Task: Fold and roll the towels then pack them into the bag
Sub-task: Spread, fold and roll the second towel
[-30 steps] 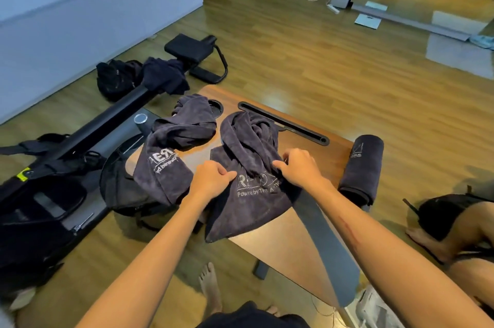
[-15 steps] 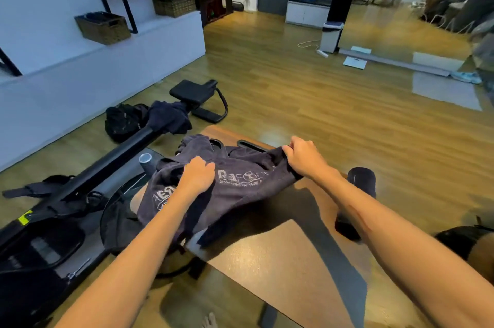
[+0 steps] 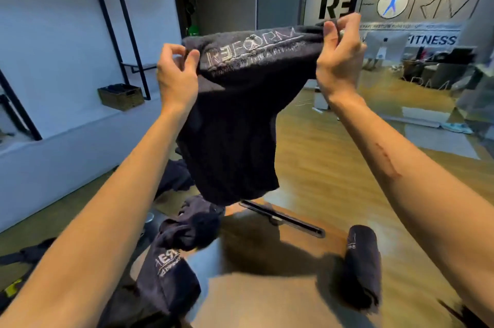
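Note:
A dark grey towel (image 3: 235,119) with a white REFORM logo hangs in the air in front of me, held up by its top edge. My left hand (image 3: 176,73) pinches its left corner and my right hand (image 3: 338,60) pinches its right corner. Below it, a second crumpled dark towel (image 3: 171,252) drapes over the left edge of the small wooden table (image 3: 267,298). A rolled dark towel (image 3: 363,263) lies at the table's right side. The bag is hard to make out; dark shapes lie low at the left.
A long slot (image 3: 283,218) runs along the table's far edge. Black exercise equipment and straps (image 3: 24,255) sit on the floor at the left. A wicker basket (image 3: 121,96) rests on the white ledge. A mirrored wall stands at the right.
Both hands have lifted the towel off the table to about head height and spread its top edge. My view has tilted upward toward the room.

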